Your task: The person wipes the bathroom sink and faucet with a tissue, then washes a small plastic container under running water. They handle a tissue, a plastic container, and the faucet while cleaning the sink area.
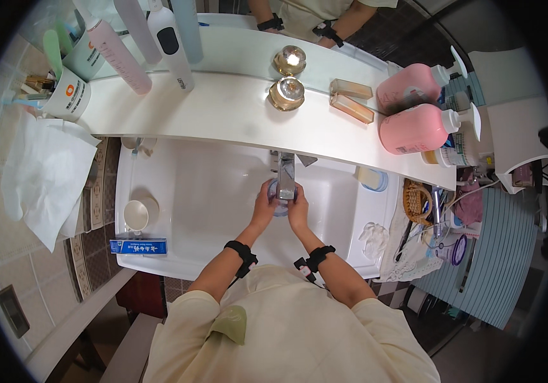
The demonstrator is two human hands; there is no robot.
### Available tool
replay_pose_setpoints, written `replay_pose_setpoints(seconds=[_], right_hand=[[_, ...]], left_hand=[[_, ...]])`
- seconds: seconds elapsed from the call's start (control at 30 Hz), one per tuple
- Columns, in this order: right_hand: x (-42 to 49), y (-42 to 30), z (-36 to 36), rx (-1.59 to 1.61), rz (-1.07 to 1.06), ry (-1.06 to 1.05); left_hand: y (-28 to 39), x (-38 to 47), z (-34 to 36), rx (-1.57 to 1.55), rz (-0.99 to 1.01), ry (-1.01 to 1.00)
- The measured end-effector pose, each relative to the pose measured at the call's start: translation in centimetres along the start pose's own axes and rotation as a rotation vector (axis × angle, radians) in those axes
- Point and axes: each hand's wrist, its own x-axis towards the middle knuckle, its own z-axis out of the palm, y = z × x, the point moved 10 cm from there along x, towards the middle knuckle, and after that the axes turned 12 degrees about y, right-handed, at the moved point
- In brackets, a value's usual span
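Under the metal faucet (pixel 285 177), my left hand (pixel 264 206) and my right hand (pixel 299 207) grip a clear bluish round container (pixel 281 209) from either side. The faucet covers its middle, so its contents and any water stream cannot be made out. Both hands are over the basin of a white sink (pixel 216 201). A bar of soap (pixel 368 178) sits in a clear blue dish on the right rim. Crumpled white material (pixel 374 239) lies nearer to me on that same side.
A white shelf (pixel 216 110) overhangs the sink's back, bearing electric toothbrushes (pixel 171 48), a gold-lidded jar (pixel 287 94) and a pink pump bottle (pixel 412 129). On the left rim are a white mug (pixel 137 215) and a blue toothpaste box (pixel 138 246). A wicker basket (pixel 416 201) stands at right.
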Motion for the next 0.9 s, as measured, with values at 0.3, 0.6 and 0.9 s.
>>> replay_pose_setpoints(seconds=[0.3, 0.6, 0.9], right_hand=[[-0.4, 1.6, 1.1, 0.133, 0.019, -0.027], [0.0, 2.1, 2.1, 0.089, 0.009, -0.051], [0.1, 1.9, 2.4, 0.059, 0.037, -0.133]], left_hand=[[-5.6, -2.0, 0.0, -0.314, -0.648, 0.033], [-5.3, -2.1, -0.4, -0.504, -0.709, 0.068], [-4.8, -2.0, -0.1, -0.487, -0.694, 0.094]])
